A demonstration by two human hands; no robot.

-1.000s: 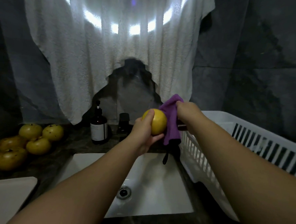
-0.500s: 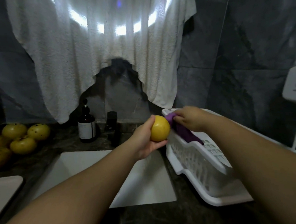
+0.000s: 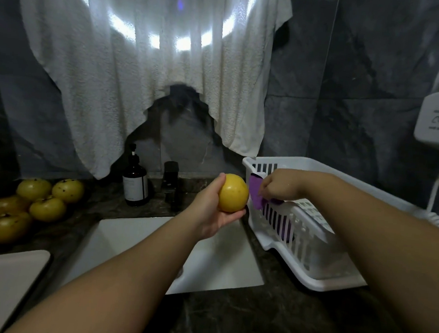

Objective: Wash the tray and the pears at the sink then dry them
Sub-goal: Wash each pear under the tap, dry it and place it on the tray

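Note:
My left hand [image 3: 212,211] grips a round yellow pear [image 3: 233,193] above the right side of the white sink [image 3: 138,241]. Just to its right, my right hand [image 3: 279,187] pinches a purple cloth [image 3: 255,193] that drapes over the near-left rim of the white dish rack [image 3: 308,237]; part of the cloth hangs inside the rack. Several more yellow pears [image 3: 33,205] lie piled on the dark counter at the left. The corner of a pale tray [image 3: 6,280] shows at the lower left.
A dark pump bottle [image 3: 135,182] and a black faucet [image 3: 171,181] stand behind the sink. A white towel [image 3: 147,68] hangs on the wall above. A white wall-mounted unit [image 3: 436,124] with a coiled cord sits at the far right.
My right hand has lowered the purple cloth from beside the pear onto the dish rack's rim. The pear stays in my left hand. The view has swung right.

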